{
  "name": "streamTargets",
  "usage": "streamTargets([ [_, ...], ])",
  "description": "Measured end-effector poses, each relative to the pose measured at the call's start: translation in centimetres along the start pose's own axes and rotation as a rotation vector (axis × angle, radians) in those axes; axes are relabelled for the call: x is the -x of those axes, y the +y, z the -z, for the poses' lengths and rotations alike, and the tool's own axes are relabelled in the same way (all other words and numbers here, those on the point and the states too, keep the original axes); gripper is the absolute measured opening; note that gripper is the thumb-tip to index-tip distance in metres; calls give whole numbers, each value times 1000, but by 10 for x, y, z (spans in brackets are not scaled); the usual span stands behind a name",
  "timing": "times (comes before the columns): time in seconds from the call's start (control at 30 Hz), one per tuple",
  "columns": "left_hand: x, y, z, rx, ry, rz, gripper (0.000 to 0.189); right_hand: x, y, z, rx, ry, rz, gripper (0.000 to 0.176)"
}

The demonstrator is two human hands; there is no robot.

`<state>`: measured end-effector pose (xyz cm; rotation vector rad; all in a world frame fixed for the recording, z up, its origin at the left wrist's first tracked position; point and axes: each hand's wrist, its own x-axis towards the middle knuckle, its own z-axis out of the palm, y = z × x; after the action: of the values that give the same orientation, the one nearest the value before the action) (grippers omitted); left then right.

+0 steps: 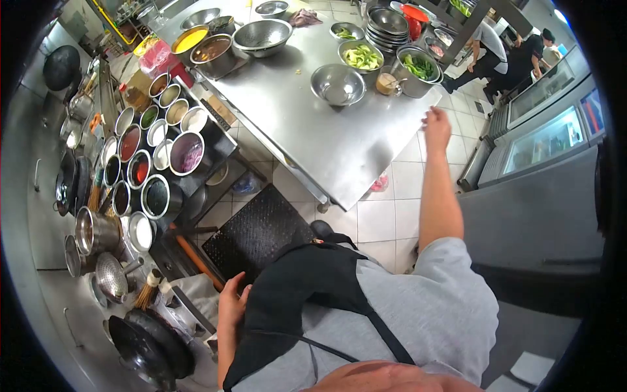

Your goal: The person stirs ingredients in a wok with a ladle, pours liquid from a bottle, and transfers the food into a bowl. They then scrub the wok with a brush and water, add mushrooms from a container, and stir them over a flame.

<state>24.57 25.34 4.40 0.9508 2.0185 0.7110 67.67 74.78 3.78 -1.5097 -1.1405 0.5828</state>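
My right hand is held out beside the right edge of the steel table. Its fingers are loosely bent, and I see nothing in them. Nearest to it on the tabletop are a steel pot of green vegetables and a clear cup of brownish liquid. My left hand hangs low beside my black apron, fingers loose and partly apart, with nothing visible in it. Close by are the cooking station's edge and an orange-brown bar.
Steel containers of sauces and seasonings crowd the left counter. Woks and a perforated ladle lie below them. A black mat covers floor tiles. Fridges line the right; two people stand behind.
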Motion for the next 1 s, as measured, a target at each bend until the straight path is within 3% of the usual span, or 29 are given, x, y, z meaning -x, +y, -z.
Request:
streamTargets([
  [0.1,-30,-21,-40,81,36,-30,41,-123,32,17,336,44,49,35],
  [0.2,-40,42,-49,-43,-23,11,41,-199,33,5,596,22,63,39],
  [0.33,-51,54,-62,-80,-14,-7,41,-237,23,-21,889,-154,-92,48],
  [0.47,-54,71,-71,-246,-33,-42,42,-251,7,-46,1026,-235,-196,41],
  [0.7,-62,54,-87,-125,-50,36,41,-297,53,-38,1006,-239,-265,39],
  [0.77,-66,48,-93,-97,-51,49,41,-281,46,-33,701,-228,-365,38],
  [0.8,-65,47,-94,-72,-54,64,41,-276,40,-32,705,-228,-372,38],
  [0.9,-71,62,-90,-206,-98,1,40,-274,36,-24,717,-211,-49,35],
  [0.93,-73,60,-90,-210,-106,-2,40,-272,37,-18,720,-205,-57,35],
  [1.0,-79,54,-90,-162,-104,18,40,-262,31,-7,259,-129,-244,36],
])
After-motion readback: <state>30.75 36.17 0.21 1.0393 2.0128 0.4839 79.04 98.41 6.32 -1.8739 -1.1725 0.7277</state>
